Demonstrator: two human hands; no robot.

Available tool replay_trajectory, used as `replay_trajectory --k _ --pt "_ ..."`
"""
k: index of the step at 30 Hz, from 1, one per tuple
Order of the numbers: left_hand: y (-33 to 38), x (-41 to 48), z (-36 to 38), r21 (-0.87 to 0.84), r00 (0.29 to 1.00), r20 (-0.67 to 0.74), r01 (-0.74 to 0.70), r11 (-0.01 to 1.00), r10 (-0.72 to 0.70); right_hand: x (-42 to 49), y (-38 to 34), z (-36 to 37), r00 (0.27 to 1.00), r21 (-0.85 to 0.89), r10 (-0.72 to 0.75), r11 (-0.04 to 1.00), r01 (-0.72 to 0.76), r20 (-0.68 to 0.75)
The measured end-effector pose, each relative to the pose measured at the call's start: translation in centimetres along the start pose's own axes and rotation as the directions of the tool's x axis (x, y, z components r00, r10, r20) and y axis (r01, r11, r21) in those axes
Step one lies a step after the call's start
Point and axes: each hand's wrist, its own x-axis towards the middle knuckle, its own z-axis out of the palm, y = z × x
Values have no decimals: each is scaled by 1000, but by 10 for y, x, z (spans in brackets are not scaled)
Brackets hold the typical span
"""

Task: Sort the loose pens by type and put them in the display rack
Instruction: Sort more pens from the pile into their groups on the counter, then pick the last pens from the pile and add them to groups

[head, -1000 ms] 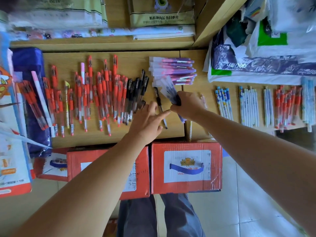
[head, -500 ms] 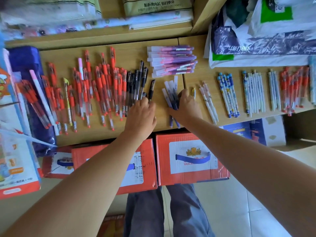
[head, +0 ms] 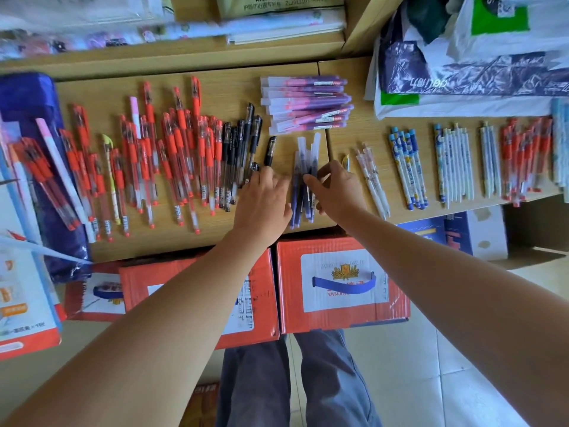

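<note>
head view: blue pens [head: 301,201]; my right hand [head: 338,192] pinches them, left hand [head: 261,204] flat beside; best to square ends gently, clear of black pens [head: 240,155].

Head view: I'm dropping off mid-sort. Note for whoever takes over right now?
Left hand: open, on the wooden shelf beside the black gel pens.
Right hand: curled fingertips on the dark-blue clear-capped pens; whether they pinch, cannot tell.
Done: red gel pens, pink-purple pens and printed white pens lie grouped on the shelf.
To do: tidy the blue group, then load the display rack, not in view.
</note>
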Motion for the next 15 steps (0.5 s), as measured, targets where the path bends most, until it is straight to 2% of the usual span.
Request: replay_trajectory --k 2,6,15 --pt "-2 -3 1 33 1000 -15 0 999 0 1 3 -1 1000 -2 -2 1000 2 -25" --pt "-3 -8 4 62 1000 -8 3 998 -3 3 6 -1 999 -55 13 998 -12 29" --pt "-2 -19 -1 -33 999 -17 46 998 -46 8 0 -12 999 -107 -20 994 24 36"
